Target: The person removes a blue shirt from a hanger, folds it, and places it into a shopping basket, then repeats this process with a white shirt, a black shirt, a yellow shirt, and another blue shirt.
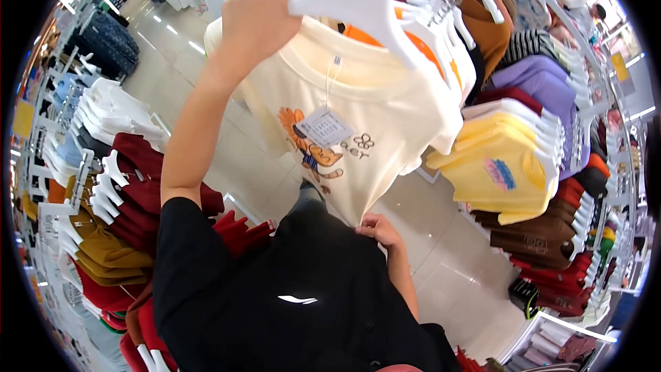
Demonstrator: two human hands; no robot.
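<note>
My left hand (258,26) is raised and closed around one end of a white hanger (351,3). From this hanger hangs a cream T-shirt (396,114) with a printed cartoon cat and flowers on its front. A paper price tag (325,127) dangles on a string from the neckline. Lower down, my right hand (382,231) pinches the shirt's hem and draws the fabric into a point near my black shirt. The metal hook at the hanger's top shows close to the rack at the top of the view.
Yellow T-shirts (506,158) hang to the right, with purple tops (540,83) behind them. Dark red shirts (138,200) and mustard shirts (110,255) hang on a rack at left. Tiled floor (441,227) runs between the racks. A bin of folded garments (551,344) stands at lower right.
</note>
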